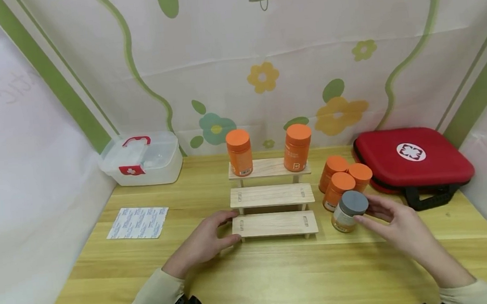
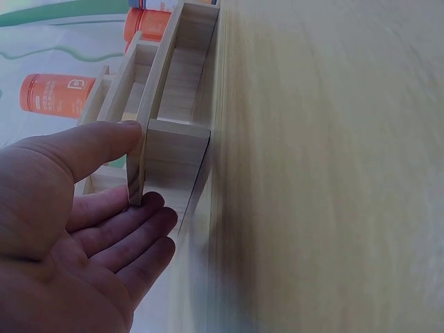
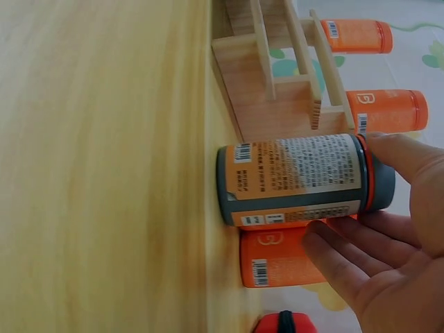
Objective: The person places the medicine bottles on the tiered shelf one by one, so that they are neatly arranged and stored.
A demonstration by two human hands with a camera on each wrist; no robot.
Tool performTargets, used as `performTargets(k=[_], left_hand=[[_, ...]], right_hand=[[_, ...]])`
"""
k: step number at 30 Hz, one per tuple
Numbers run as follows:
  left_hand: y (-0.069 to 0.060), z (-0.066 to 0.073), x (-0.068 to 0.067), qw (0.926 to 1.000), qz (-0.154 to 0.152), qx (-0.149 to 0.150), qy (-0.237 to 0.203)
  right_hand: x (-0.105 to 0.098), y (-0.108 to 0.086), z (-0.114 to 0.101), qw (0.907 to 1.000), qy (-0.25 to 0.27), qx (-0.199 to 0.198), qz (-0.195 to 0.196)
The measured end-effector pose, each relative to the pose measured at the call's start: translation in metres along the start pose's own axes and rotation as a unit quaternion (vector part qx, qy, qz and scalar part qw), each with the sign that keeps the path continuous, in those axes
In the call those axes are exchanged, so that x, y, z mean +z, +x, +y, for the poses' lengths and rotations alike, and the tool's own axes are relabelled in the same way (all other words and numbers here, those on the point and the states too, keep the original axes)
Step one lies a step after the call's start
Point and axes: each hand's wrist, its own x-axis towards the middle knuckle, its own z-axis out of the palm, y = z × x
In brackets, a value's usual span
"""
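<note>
At the left end of the wooden stand (image 1: 271,196), the left hand (image 1: 205,237) pinches the lowest step between thumb and fingers; right of the stand, the right hand (image 1: 399,225), half open, grips the grey-capped jar (image 1: 349,213) by its top (orange bottles (image 1: 337,191) cluster just behind).

A cloth-walled booth, with flower-printed backdrop (image 1: 225,42) behind a wood-grain tabletop (image 1: 290,283).
</note>
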Motion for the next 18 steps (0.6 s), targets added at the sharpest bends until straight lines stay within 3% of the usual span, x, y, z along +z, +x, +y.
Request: performTargets(k=[18], left_hand=[[0.0008,-0.0011,0.0005,1.0000,-0.002,0.002,-0.001]], right_hand=[[0.0078,0.0021,0.0057,0.9996,0.008,-0.012,0.023]])
